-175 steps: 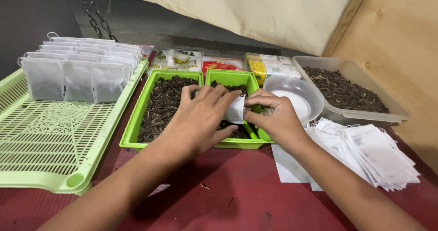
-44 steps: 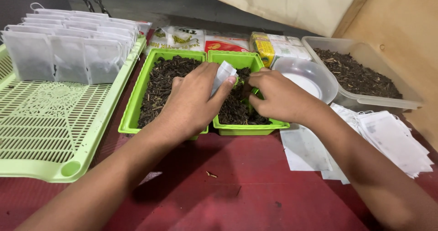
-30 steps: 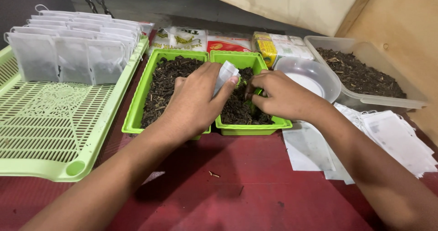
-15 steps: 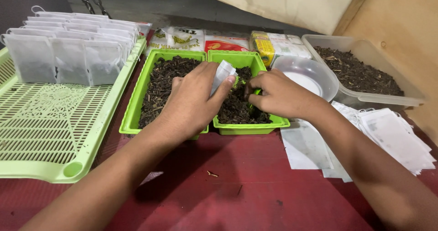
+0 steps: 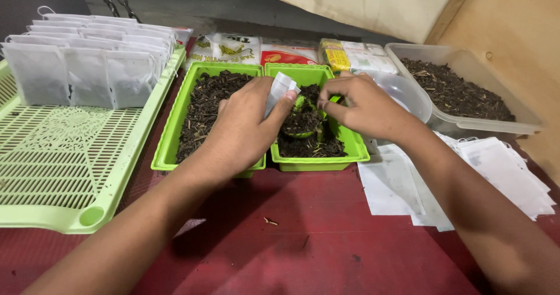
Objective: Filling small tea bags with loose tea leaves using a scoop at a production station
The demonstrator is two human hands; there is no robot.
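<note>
Change: your right hand [image 5: 364, 105] has lifted a green scoop [image 5: 303, 120] of soil since half a second ago.
Left grip: your left hand [image 5: 245, 126] pinches a white sachet [image 5: 279, 90] open above the right green tray [image 5: 318, 161].
Right grip: closed on the scoop, just beside the sachet mouth.

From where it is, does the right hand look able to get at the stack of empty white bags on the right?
Probably yes. The right hand is over the green tray, and the empty bags lie open beside its forearm, with nothing on top.

White sachet [image 5: 279, 91] upright over green tray [image 5: 315, 162]
</note>
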